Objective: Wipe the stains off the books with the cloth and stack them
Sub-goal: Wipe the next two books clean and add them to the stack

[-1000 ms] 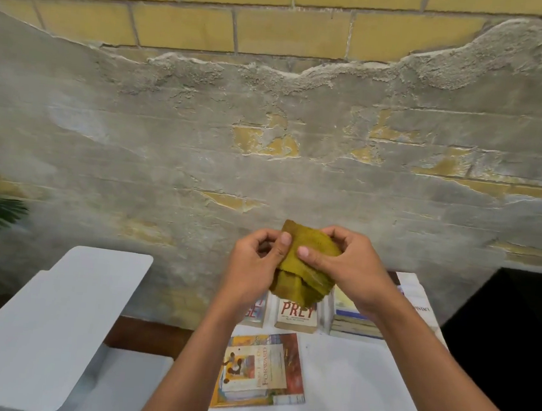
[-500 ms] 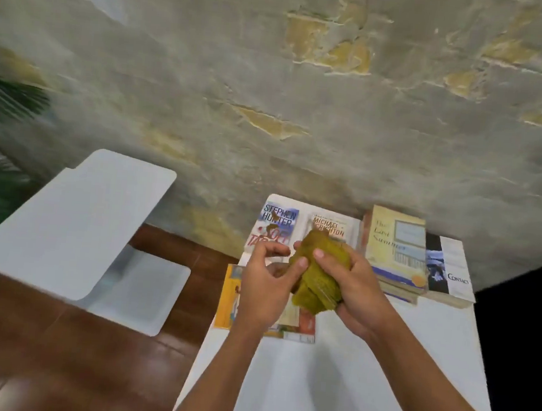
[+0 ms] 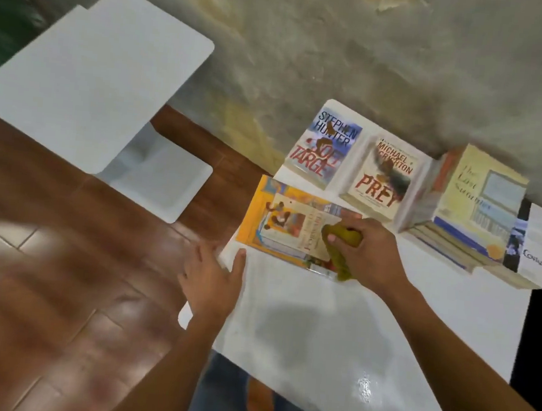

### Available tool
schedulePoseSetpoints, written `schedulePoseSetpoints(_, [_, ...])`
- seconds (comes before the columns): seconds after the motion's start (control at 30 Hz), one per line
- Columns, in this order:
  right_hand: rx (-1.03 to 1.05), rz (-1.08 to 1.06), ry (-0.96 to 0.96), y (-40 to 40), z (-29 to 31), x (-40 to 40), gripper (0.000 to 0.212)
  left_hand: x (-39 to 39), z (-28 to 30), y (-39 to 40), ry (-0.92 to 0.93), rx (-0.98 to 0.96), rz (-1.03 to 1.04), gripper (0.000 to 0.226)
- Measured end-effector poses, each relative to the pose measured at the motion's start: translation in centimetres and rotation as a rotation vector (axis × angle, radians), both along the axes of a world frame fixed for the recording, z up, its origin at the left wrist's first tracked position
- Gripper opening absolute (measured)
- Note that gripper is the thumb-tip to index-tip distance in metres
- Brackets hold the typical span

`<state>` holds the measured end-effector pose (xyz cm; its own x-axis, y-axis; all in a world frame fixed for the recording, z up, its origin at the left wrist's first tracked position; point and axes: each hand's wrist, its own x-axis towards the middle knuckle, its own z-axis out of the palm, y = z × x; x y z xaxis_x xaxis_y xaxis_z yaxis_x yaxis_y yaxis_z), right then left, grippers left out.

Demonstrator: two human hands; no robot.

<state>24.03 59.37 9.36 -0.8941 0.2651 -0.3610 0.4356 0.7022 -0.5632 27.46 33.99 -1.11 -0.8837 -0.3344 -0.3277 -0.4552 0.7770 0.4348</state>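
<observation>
Head view: R hand (image 3: 369,248) clamped on bunched yellow cloth (image 3: 341,244), pressing it on orange book (image 3: 286,221) at counter (image 3: 334,325) left edge; L hand (image 3: 214,279) fingers apart, flat on that edge; other books along back edge

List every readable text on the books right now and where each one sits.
"STEPHEN HUNTER SOFT TARGE": left rear book.
"MICHAEL CRICHTON PREY": middle rear book.
"The Last Summer", blurred: top of the stack.
"CONTACT", partly legible: white book.
Unreadable: the book under the cloth.
</observation>
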Motion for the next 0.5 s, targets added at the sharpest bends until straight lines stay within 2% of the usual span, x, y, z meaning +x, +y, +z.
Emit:
schedulePoseSetpoints(0.07, [0.12,0.093,-0.014,-0.6,-1.3,-0.5,0.027,0.2,-0.4,0.1,-0.084,0.047,-0.027,0.079])
schedulePoseSetpoints(0.17, [0.227,0.171,-0.035,-1.4,-3.2,-1.3,0.032,-0.1,-0.2,0.7,-0.127,0.084,-0.036,0.078])
schedulePoseSetpoints(0.33, [0.393,0.264,-0.024,-2.8,-5.4,-2.6,0.036,-2.0,0.8,1.9,-0.129,0.062,-0.034,0.067])
schedulePoseSetpoints(0.5, [0.467,0.335,0.087,-3.5,-6.1,-2.7,0.03,-2.3,0.6,1.9,-0.115,0.062,-0.039,0.075])
